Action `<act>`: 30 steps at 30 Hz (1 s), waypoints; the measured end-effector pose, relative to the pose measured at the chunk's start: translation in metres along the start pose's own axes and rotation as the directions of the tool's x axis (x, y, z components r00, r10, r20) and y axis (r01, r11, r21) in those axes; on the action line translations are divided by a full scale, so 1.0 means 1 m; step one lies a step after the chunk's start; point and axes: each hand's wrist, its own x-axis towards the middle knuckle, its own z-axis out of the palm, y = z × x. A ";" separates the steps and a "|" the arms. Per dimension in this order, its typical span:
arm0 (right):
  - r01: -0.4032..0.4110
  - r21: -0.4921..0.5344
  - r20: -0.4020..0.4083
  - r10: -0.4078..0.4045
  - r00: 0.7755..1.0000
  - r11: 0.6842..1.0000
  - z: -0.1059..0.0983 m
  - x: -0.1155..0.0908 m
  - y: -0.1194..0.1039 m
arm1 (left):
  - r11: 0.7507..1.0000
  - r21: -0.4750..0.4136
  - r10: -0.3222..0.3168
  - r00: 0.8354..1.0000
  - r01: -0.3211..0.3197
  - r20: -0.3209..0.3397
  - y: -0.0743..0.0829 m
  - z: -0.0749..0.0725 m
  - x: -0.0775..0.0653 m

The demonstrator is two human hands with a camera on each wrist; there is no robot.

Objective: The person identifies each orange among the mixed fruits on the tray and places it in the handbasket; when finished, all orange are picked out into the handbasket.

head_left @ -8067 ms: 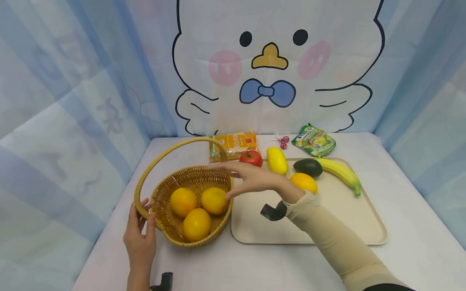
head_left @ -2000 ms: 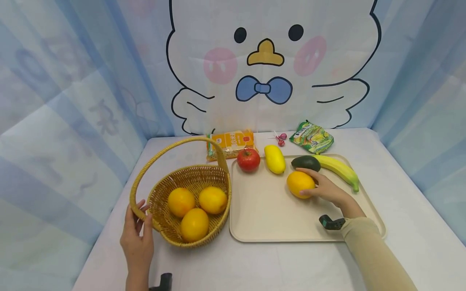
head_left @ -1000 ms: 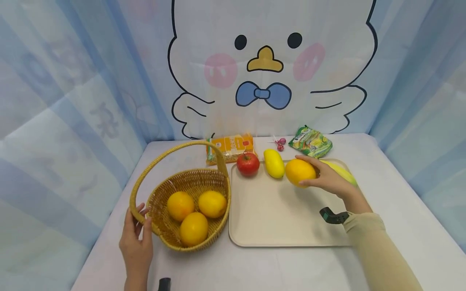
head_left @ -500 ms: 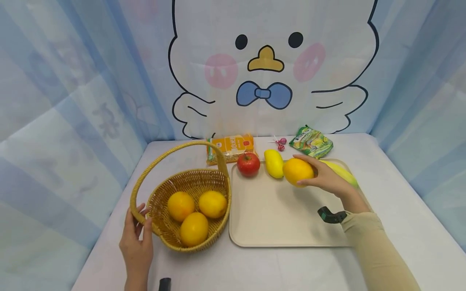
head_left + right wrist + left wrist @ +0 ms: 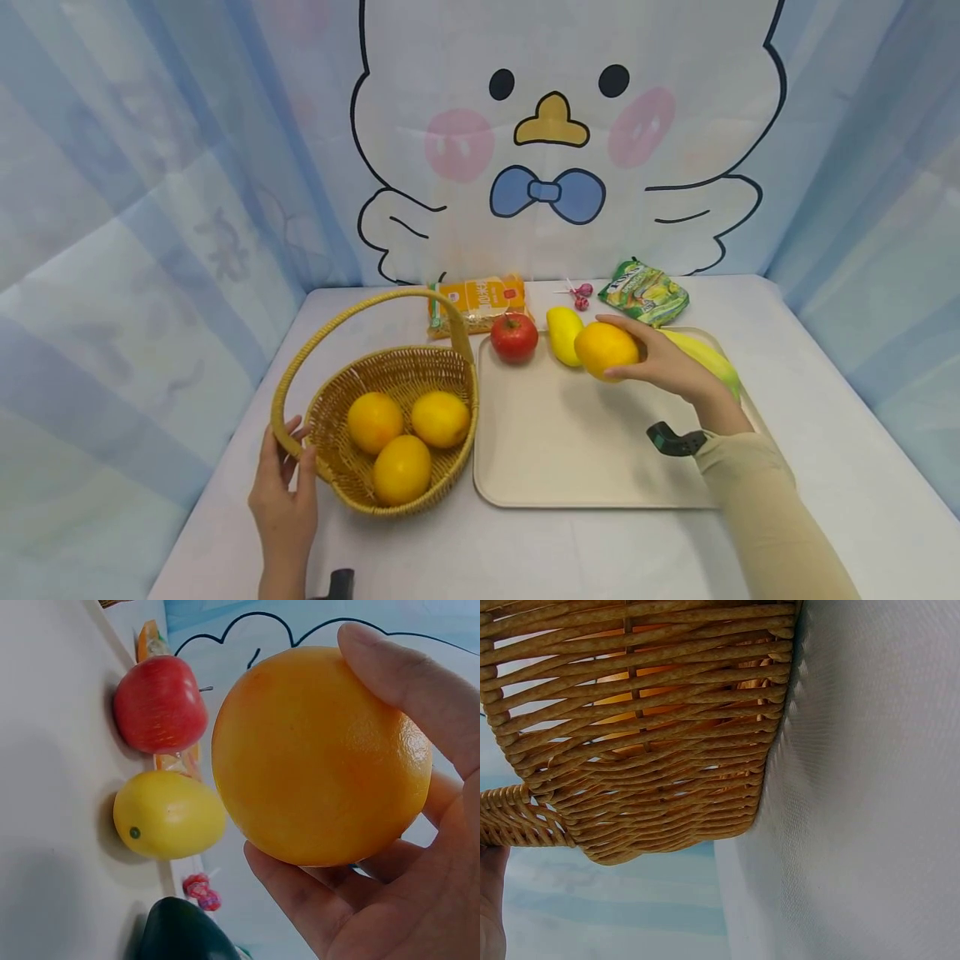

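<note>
My right hand (image 5: 671, 362) grips an orange (image 5: 607, 352) above the tray, thumb on one side and fingers on the other. In the right wrist view, that orange (image 5: 322, 757) fills the middle, clear of the tray. My left hand (image 5: 283, 500) holds the base of the handle (image 5: 288, 387) of a wicker basket (image 5: 390, 358) at its left side. Three orange-yellow fruits (image 5: 402, 469) lie inside the basket. From the left wrist, the basket's woven wall (image 5: 667, 712) shows close up, standing on the white cloth.
A beige tray (image 5: 540, 467) bears a red apple (image 5: 513, 337), a yellow mango (image 5: 564, 335), a banana (image 5: 701, 357) partly behind my hand, and a dark green avocado (image 5: 184, 934). Behind lie an orange food packet (image 5: 480, 302), lollipops (image 5: 582, 293) and a green bag (image 5: 645, 290).
My right hand went from over the basket to the orange on the tray, gripped it, raised it and has drifted slightly left with it. My left hand has stayed at the handle.
</note>
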 end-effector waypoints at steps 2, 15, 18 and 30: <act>0.005 0.003 0.004 -0.005 1.000 1.000 0.001 0.001 -0.001 | 1.000 -0.005 0.004 1.000 -0.004 0.000 0.000 0.000 0.000; 0.014 0.005 0.019 -0.015 1.000 1.000 0.014 0.014 -0.018 | 0.997 -0.025 0.073 0.997 -0.074 -0.038 0.000 0.002 0.001; 0.038 0.026 0.027 -0.039 0.999 0.999 0.018 0.020 -0.023 | 0.997 -0.024 0.075 0.996 -0.076 -0.038 -0.001 0.002 0.001; 0.101 0.054 0.068 -0.105 0.992 0.993 0.035 0.040 -0.050 | 0.996 -0.018 0.082 0.996 -0.083 -0.039 0.000 0.002 0.001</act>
